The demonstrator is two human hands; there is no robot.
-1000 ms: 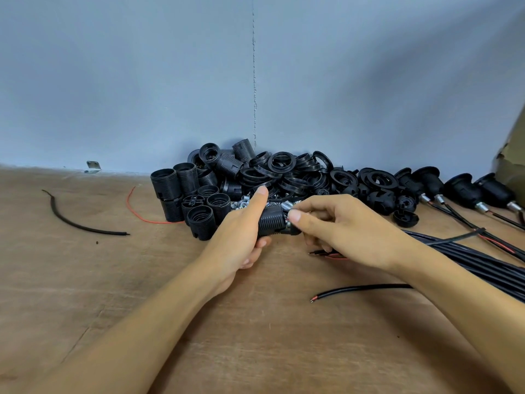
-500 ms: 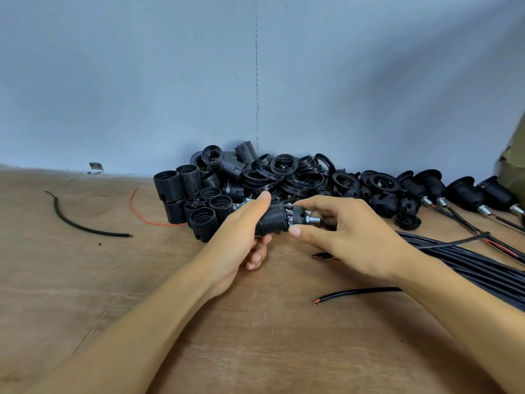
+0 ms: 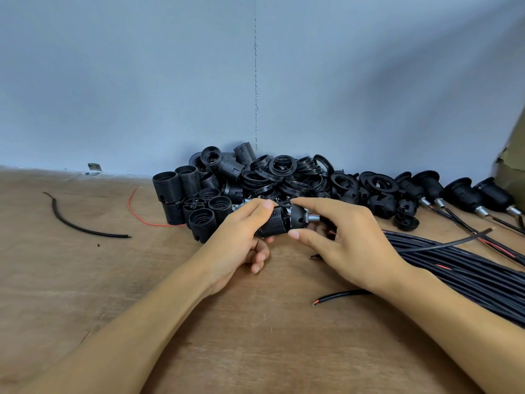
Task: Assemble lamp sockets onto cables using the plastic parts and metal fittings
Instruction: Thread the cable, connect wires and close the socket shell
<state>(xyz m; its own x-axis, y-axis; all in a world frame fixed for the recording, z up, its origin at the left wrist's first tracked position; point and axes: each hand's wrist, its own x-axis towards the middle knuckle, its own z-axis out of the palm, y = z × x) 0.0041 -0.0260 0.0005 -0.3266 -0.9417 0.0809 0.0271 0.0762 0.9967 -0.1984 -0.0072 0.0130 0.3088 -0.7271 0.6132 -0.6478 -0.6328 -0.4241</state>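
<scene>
My left hand grips a black threaded socket body, held sideways just above the table. My right hand pinches the black socket cap between thumb and forefinger at the body's right end. A short silver metal fitting sticks out of the cap to the right. A narrow gap with metal parts shows between cap and body. The cable through the cap is mostly hidden behind my right hand.
A pile of black threaded socket bodies and rings lies against the blue wall. Finished sockets on cables lie at the right. A bundle of black cables runs along the right. A loose cable end and wire scraps lie on the wooden table.
My right hand has shifted its grip on the cap, so the cap and its silver fitting now show. Both hands with the socket have lifted slightly and moved a little right.
</scene>
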